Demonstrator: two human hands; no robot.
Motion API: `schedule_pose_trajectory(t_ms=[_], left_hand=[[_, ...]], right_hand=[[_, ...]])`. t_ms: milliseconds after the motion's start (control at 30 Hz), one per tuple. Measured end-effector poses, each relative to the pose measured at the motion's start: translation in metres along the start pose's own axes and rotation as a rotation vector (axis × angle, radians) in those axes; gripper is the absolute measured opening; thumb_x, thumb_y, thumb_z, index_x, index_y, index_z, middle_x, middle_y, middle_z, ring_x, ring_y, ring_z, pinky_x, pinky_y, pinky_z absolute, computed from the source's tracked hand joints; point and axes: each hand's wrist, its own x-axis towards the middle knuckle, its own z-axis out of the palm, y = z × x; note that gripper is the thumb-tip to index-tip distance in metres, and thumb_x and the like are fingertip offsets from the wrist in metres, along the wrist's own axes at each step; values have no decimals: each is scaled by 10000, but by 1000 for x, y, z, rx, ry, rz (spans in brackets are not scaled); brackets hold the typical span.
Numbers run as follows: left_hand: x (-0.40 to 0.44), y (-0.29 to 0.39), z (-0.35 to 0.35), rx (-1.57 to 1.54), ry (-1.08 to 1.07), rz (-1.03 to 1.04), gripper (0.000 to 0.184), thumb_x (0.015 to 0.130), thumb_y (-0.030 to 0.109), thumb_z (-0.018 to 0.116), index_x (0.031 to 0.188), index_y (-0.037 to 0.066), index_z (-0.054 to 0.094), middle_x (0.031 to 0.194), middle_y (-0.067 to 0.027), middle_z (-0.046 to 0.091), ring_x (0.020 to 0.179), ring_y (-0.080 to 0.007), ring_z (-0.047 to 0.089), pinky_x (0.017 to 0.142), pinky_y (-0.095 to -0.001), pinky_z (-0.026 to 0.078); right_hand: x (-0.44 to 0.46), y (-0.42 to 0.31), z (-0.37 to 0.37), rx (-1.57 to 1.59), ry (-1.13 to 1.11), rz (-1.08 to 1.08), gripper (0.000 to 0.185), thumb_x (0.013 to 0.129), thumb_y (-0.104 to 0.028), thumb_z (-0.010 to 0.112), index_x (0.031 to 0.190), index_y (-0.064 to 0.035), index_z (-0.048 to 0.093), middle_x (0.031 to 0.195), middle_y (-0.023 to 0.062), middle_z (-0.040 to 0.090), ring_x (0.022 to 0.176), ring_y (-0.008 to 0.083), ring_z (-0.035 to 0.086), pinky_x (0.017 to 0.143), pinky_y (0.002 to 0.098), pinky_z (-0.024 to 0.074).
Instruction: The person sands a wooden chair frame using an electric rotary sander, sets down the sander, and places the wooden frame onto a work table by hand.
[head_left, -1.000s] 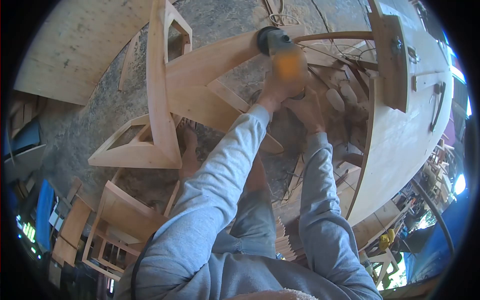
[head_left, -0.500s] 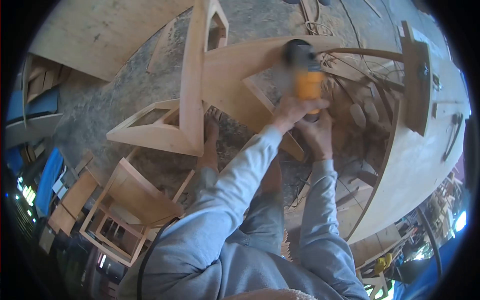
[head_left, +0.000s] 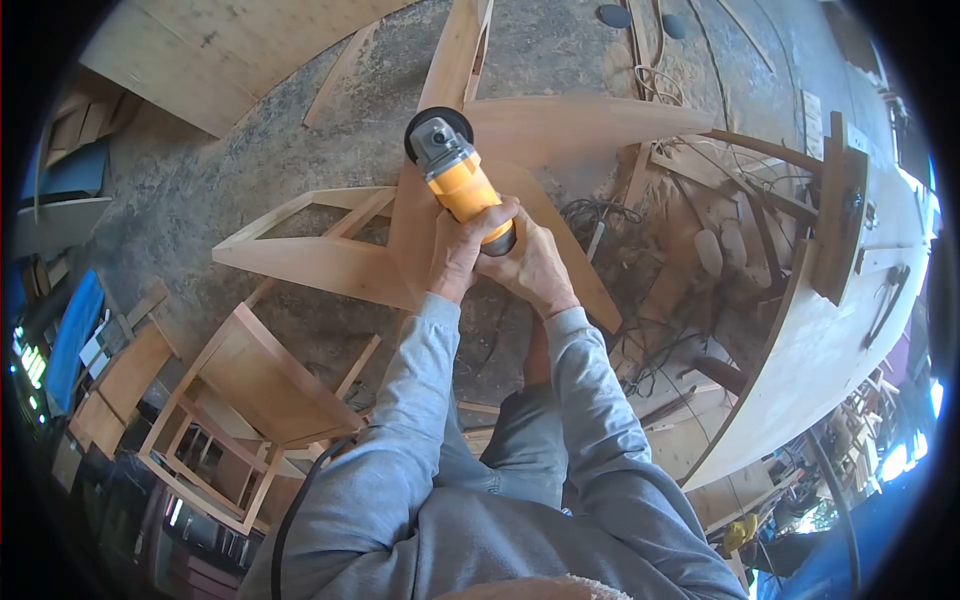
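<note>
A yellow angle grinder (head_left: 466,190) with a round black disc (head_left: 416,137) at its head is gripped in both hands. My left hand (head_left: 458,250) wraps around the left side of its body. My right hand (head_left: 534,264) closes around the rear end. Beneath the disc lies a wooden chair frame (head_left: 408,215), near where its beams join; whether the disc touches the wood I cannot tell. A broad wooden panel (head_left: 540,135) of the frame reaches to the right, and an angled leg frame (head_left: 310,262) spreads to the left.
Another wooden chair frame (head_left: 270,385) stands at the lower left. On the right is a large pale board (head_left: 840,330) with a clamp-like wooden block (head_left: 840,220). Cables (head_left: 600,212) and wood scraps lie on the floor. A big plywood sheet (head_left: 200,60) fills the upper left.
Both hands have carried the angle grinder left, from over the broad panel to the frame's joint. Its disc end now points up and left. The view has shifted slightly.
</note>
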Motion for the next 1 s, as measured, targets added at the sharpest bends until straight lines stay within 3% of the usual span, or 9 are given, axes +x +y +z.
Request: schedule_pose_trajectory(t_ms=[267,500,633,833,1000], left_hand=[[22,-8,60,121,-114,3,456,760,255,953,1063,-1,730,982,-64,739,829,-159,731,766,-317,613],[36,-31,132,144,-228,-13,432,756,219,941,1057,9,713,965,-56,729,833,-162,729,752,-329,617],[48,-53,170,92,-303,2,432,740,211,942,1060,16,728,955,-57,744,815,-166,730,741,-337,608],[65,-78,220,192,-405,6,482,766,203,947,1147,21,715,1057,-70,747,884,-169,736,778,-335,614],[74,-95,283,292,-565,-15,513,739,218,953,1145,-11,737,1037,-84,763,869,-170,741,777,-332,606]], right_hand=[[0,10,-58,-8,90,100,630,728,-296,855,1213,51,654,1012,232,769,982,340,779,871,431,575],[-7,43,-121,-2,189,156,659,720,-363,883,1172,68,672,991,209,775,955,272,772,840,397,570],[-8,56,-154,87,258,186,622,710,-284,910,1178,58,686,1008,144,789,952,222,764,837,368,578],[-9,72,-196,25,382,167,606,715,-219,922,1211,49,698,1111,137,784,1012,211,752,878,352,582],[-20,113,-240,-260,617,133,550,787,-145,870,1263,52,675,1064,123,769,1010,216,742,890,360,571]])
